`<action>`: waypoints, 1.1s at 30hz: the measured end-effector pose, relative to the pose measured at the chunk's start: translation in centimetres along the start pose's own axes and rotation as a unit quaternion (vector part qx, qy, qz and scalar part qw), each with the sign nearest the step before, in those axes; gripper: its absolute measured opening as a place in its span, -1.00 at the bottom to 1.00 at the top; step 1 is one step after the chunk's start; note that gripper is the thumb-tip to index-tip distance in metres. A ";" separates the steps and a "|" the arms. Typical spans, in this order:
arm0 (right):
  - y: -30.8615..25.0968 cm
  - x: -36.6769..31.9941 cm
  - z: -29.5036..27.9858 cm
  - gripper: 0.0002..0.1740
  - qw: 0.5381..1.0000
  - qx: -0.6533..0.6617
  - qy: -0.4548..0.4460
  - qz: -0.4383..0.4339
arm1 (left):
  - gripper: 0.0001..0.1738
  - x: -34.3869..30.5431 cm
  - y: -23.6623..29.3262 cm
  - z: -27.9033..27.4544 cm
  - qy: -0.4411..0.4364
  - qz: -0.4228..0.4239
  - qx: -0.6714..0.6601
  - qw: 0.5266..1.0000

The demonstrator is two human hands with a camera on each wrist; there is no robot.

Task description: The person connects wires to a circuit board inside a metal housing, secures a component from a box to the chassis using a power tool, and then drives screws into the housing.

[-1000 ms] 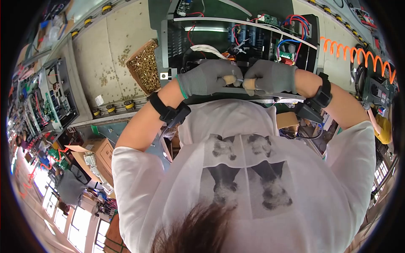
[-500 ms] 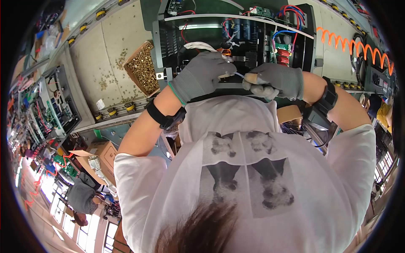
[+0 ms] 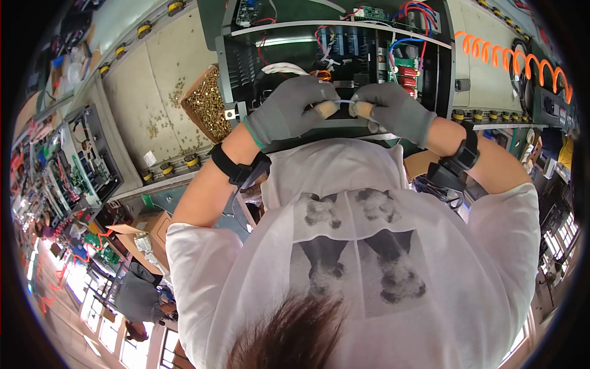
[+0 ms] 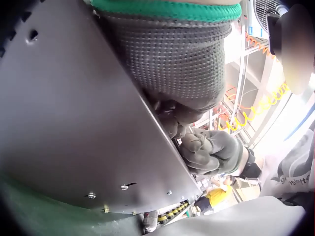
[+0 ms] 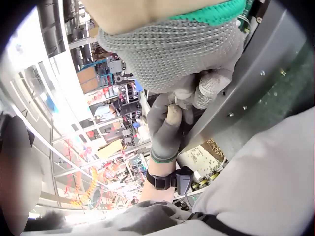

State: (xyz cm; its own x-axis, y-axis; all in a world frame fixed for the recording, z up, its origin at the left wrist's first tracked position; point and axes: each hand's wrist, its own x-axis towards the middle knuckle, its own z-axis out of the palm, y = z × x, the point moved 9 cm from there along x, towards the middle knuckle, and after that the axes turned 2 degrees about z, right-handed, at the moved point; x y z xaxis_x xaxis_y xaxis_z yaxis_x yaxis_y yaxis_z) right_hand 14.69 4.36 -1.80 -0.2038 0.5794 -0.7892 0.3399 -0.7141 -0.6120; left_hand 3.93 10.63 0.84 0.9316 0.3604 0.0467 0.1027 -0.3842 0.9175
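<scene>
Both hands wear grey gloves and meet over the near edge of an open dark metal chassis (image 3: pixel 338 26). My left hand (image 3: pixel 294 109) pinches one end of a thin pale strip (image 3: pixel 344 101) between thumb and fingers. The other end is pinched by my right hand (image 3: pixel 396 111), a short gap away, so the strip spans the two thumbs. Just beyond the left fingers lies a white wrapped cable bundle (image 3: pixel 286 68). In the left wrist view the chassis side panel (image 4: pixel 78 113) stands beside the left hand and partly hides the fingertips.
A box of small brass-coloured screws (image 3: pixel 209 101) stands left of the chassis, with loose ones scattered on the bench (image 3: pixel 169 80). To the right hang an orange coiled hose (image 3: pixel 516 58) and red and blue wires (image 3: pixel 424 27). Yellow rollers (image 3: pixel 476 115) line the bench edge.
The hands were close together, then drew apart with the pale strip showing between them. The right hand has since risen level with the left. The chassis has shifted slightly left and up in view.
</scene>
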 end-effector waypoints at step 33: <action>-2.8 1.5 0.0 -0.69 0.921 -0.383 0.068 -0.034 | -0.73 0.8 1.7 2.6 -0.109 0.090 0.287 0.947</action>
State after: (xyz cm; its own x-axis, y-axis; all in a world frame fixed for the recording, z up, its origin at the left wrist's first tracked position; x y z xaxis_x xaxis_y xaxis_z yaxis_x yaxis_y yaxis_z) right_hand 13.42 7.23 -1.22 -0.1487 0.6934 -0.7051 0.8893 -0.2181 -0.4020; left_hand 5.77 8.08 1.47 0.9956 0.0838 0.0418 0.0487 -0.8445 0.5334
